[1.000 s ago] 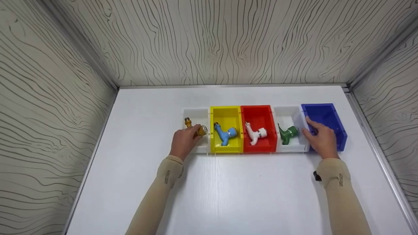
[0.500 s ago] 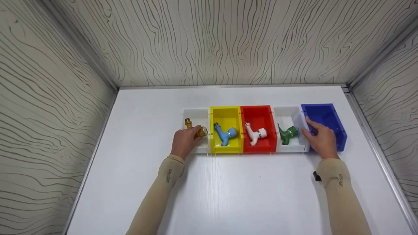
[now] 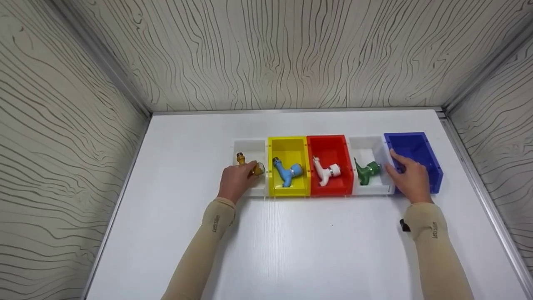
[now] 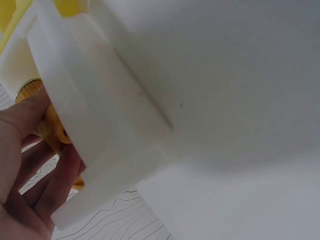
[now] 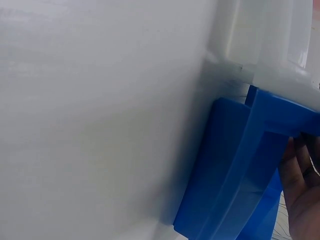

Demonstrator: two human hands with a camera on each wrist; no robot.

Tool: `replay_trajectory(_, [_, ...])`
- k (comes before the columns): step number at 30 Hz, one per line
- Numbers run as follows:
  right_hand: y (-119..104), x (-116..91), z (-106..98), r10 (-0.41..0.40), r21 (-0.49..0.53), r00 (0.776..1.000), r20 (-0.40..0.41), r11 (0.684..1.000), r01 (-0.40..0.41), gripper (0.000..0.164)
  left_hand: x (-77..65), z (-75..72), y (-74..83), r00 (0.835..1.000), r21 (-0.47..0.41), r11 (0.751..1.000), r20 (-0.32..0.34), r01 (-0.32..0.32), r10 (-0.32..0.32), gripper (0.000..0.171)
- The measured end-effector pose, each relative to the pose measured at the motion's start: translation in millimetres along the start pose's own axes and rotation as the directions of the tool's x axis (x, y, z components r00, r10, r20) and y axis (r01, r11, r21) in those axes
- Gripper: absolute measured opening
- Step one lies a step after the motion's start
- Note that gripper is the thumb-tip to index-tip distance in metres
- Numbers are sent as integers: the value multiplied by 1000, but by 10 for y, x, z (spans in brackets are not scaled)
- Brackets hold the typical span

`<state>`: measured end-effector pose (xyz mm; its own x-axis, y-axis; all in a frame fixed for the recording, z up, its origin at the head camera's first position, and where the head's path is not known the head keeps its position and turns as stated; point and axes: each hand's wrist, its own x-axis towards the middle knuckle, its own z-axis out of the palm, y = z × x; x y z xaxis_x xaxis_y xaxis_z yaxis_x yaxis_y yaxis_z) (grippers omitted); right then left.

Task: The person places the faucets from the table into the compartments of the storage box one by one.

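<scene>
In the head view, my left hand (image 3: 235,182) grips an orange-yellow tap (image 3: 241,158) by its knob end, inside the white bin (image 3: 249,144) at the left end of the row. The left wrist view shows thumb and fingers around the tap's ribbed knob (image 4: 29,89), with the bin's front wall hiding part of it. My right hand (image 3: 412,179) pinches the adjoining walls of the second white bin (image 3: 366,142) and the blue bin (image 3: 435,166). Its thumb is on the white side, its other fingers inside the blue bin. A green tap (image 3: 368,171) lies close to that thumb.
Between the white bins stand a yellow bin (image 3: 288,142) holding a light blue tap (image 3: 287,171) and a red bin (image 3: 327,142) holding a white tap (image 3: 328,171). The bins stand side by side on a white table (image 3: 291,246), with patterned panels (image 3: 270,54) behind and beside it.
The orange-yellow tap has shifted slightly right and toward me in my left hand's grip. My right hand and the other taps have stayed put.
</scene>
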<state>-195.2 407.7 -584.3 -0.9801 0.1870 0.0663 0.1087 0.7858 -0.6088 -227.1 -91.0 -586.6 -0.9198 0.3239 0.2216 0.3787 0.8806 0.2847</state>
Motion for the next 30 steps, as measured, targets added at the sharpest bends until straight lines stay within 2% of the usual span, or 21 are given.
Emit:
replay_trajectory(5, [8,2,10,-4,-10,1000,-10,1000,4,55,4,16,-8,1000,-6,1000,-14,13,-13,29])
replay_trajectory(12, [5,5,9,5,-7,1000,0,1000,-5,56,11,46,5,999,5,999,11,44,-44,30])
replay_trajectory(19, [0,8,7,-16,-30,1000,-12,999,15,55,6,84,5,1000,61,998,13,25,-26,25])
replay_trajectory(30, [-2,8,-13,8,-19,1000,15,1000,-8,56,23,121,10,1000,139,990,2,-1,1,23])
